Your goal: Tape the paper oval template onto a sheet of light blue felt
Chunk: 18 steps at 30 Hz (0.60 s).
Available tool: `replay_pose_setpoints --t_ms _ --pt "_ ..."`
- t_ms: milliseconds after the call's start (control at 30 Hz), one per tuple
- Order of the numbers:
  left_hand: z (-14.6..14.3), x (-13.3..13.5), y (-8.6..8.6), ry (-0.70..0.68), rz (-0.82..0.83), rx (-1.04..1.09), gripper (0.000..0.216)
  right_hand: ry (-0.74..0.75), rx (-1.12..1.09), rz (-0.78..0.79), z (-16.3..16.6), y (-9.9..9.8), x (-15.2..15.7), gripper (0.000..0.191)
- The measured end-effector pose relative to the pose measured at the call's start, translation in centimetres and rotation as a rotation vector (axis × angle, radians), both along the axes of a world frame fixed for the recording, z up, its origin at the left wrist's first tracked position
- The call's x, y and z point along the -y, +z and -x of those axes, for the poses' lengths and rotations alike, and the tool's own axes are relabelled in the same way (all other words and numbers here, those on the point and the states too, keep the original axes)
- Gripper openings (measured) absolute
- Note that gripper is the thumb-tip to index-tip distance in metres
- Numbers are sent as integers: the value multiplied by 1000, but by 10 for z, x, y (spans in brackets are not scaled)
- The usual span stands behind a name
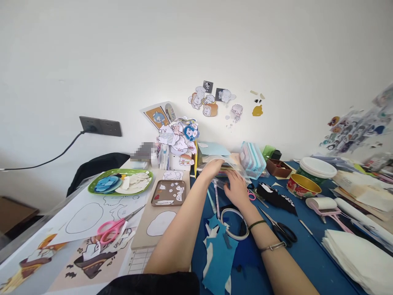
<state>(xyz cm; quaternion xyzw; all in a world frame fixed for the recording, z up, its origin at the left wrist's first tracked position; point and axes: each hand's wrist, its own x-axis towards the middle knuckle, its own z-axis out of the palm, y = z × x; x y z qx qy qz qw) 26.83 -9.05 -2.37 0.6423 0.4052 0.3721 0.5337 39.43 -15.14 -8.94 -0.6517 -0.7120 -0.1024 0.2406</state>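
Note:
At the back of the desk, both hands are at a clear plastic bag (pixel 235 164) with papers or sheets in and around it. My left hand (pixel 215 168) reaches to the bag's top, and its fingers are hidden by the plastic. My right hand (pixel 237 186) lies against the bag's front, fingers stretched and thumb apart. Behind the bag is a light blue sheet (pixel 215 148). Beneath my forearms lie cut blue felt (pixel 219 256), a white ring (pixel 235 236) and pens (pixel 217 200). Pink-handled scissors (pixel 251 195) are partly hidden beside my right hand.
To the left are a green tray (pixel 92 189) with felt pieces, a brown tray (pixel 154 200) and pink scissors (pixel 111 232). On the right lie black scissors (pixel 284 233), black felt (pixel 273 196), a red-gold tub (pixel 302 190), a lint roller (pixel 325 204) and white sheets (pixel 359 258).

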Motion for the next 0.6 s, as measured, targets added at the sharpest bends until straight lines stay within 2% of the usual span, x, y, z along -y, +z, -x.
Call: replay_pose_setpoints --t_ms 267,600 --pt "-7 -5 -3 41 -24 86 29 59 101 151 1 -6 -1 46" --pt "-4 0 -1 54 -41 56 31 49 122 178 6 -5 1 47"
